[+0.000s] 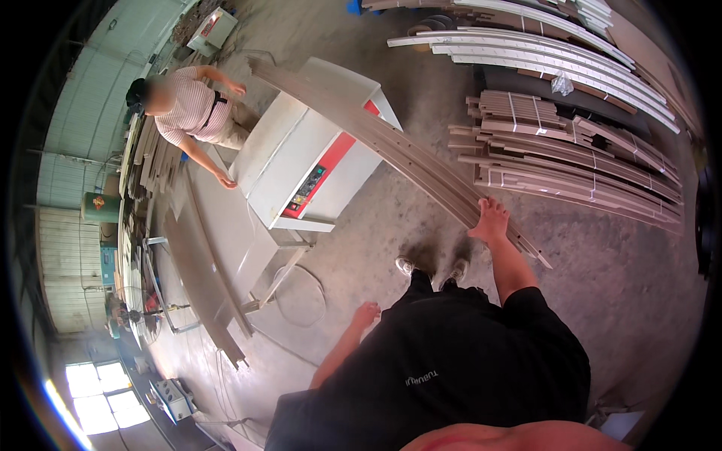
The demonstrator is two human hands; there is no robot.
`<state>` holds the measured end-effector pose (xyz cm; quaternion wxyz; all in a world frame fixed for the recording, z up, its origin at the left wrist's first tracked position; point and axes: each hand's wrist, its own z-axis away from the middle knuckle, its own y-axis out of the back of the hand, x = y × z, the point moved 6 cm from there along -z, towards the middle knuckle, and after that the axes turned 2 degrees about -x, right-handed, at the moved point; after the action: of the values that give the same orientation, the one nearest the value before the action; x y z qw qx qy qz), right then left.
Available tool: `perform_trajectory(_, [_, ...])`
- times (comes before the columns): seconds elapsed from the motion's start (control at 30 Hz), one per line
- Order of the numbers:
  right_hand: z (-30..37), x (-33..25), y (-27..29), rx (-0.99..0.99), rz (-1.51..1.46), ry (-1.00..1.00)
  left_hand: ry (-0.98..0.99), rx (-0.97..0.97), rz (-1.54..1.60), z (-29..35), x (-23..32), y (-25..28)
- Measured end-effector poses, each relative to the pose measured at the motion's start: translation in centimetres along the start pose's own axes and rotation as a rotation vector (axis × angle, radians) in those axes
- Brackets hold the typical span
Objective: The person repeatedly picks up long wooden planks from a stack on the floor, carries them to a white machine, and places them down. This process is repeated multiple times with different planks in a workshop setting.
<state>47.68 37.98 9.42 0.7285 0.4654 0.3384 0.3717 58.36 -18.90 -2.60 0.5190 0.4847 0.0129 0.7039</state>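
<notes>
My right hand (492, 219) lies across a long stack of brown grooved strips (421, 171), close to their near right end. Its fingers are spread over the strips, with the thumb towards the near edge. From there the strips run up and left across the top of a white and red box-shaped machine (320, 143). Down by my left side hangs my left hand (366, 314), its fingers curled in and nothing visible in them. The machine's front has a small control panel (307, 191) with buttons.
A co-worker (195, 113) in a striped shirt stands at the machine's far left, one hand at its edge. Brown boards (199, 278) lie on a table (237, 240) at left. Bundled brown strips (564, 158) and white strips (541, 56) are stacked at right. A cable (323, 301) loops on the floor.
</notes>
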Motion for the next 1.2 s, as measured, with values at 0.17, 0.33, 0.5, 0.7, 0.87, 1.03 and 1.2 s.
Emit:
perform_trajectory(0.17, [1.1,1.4,-0.4,-0.017,-0.059,0.015,0.263,-0.04,0.045,-0.9,1.5,-0.6])
perform_trajectory(0.33, [3.2,3.1,-0.5,0.102,-0.057,0.05,0.015,-0.025,-0.259,-0.1,3.0,-0.8])
perform_trajectory(0.5, [3.5,3.4,-0.5,0.053,-0.06,0.011,0.012,-0.093,-0.137,1.0,4.1,-1.2])
perform_trajectory(0.7, [3.4,2.9,-0.3,0.02,-0.061,-0.005,-0.082,-0.072,-0.261,2.1,7.3,2.3])
perform_trajectory(0.87, [3.2,3.4,-1.1,0.024,-0.062,-0.017,-0.129,0.021,-0.41,-1.4,1.3,2.7])
perform_trajectory(1.03, [3.1,2.0,-0.6,-0.042,-0.097,0.002,-0.088,0.136,-0.068,-2.8,-4.5,1.1])
perform_trajectory(1.2, [3.2,2.3,-1.0,-0.065,-0.056,-0.023,-0.03,0.147,-0.029,-2.6,-2.8,1.6])
